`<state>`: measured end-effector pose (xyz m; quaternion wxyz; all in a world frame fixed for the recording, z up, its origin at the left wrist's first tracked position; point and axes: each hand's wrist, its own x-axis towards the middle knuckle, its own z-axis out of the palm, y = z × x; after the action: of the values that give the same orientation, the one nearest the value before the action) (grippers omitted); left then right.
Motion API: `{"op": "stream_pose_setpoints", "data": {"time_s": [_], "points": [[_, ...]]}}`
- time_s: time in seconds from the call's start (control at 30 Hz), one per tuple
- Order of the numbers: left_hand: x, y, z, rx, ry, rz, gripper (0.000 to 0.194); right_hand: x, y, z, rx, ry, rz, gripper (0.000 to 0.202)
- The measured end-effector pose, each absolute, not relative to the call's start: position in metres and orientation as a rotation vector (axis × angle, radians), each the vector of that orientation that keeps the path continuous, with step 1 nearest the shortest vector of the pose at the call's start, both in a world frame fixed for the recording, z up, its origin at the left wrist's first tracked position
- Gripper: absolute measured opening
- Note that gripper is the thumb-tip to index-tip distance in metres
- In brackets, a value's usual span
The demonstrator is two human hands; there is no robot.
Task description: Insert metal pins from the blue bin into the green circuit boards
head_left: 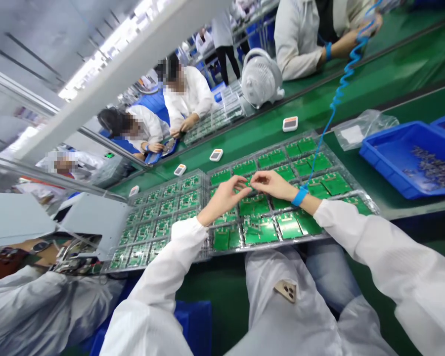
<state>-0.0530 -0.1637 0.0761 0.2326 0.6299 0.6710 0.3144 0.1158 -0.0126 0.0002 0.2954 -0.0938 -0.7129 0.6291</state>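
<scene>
My left hand (227,197) hovers over a clear tray (241,247) of green circuit boards (259,230), its fingers apart and its thumb stretched toward the right. Close beside it, nearly touching, is my right hand (273,185), its thumb and fingertips pinched together; whatever is between them is too small to make out. A blue wrist strap (299,196) circles my right wrist, and its coiled blue cord (333,104) runs up and away. The boards lie in rows of compartments, and my hands hide some of them.
On the left, another tray (159,217) holds more boards. A blue bin (393,165) with small metal parts (435,168) stands at right, near a clear plastic bag (367,128). A white fan (261,79) and co-workers are across the green bench. White timers (289,123) lie beyond the trays.
</scene>
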Motion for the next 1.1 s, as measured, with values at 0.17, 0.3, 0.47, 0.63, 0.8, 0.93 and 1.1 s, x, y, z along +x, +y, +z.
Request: {"op": "stream_pose_setpoints", "data": {"time_s": [0.17,0.3,0.47,0.63,0.8,0.93,1.1], "points": [[-0.055,-0.106,0.049,1.637,1.651,1.095,0.033,0.121,0.008,0.005,-0.368,-1.789,1.545,0.032],[-0.058,-0.082,0.036,1.626,1.535,1.173,0.036,0.126,0.022,0.001,-0.445,-1.785,1.507,0.033],[-0.063,-0.069,0.012,1.379,1.395,1.242,0.053,0.128,0.023,-0.007,-0.525,-1.873,1.413,0.029],[-0.064,-0.069,-0.007,1.23,1.328,1.196,0.057,0.128,0.022,-0.009,-0.506,-1.897,1.469,0.024],[-0.063,-0.07,-0.013,1.172,1.325,1.242,0.057,0.126,0.027,-0.014,-0.545,-1.934,1.496,0.024],[-0.065,-0.069,-0.016,1.134,1.303,1.289,0.059,0.123,0.03,-0.021,-0.582,-1.992,1.455,0.026],[-0.067,-0.069,-0.02,1.097,1.292,1.297,0.061,0.122,0.03,-0.022,-0.597,-1.99,1.459,0.027]]}}
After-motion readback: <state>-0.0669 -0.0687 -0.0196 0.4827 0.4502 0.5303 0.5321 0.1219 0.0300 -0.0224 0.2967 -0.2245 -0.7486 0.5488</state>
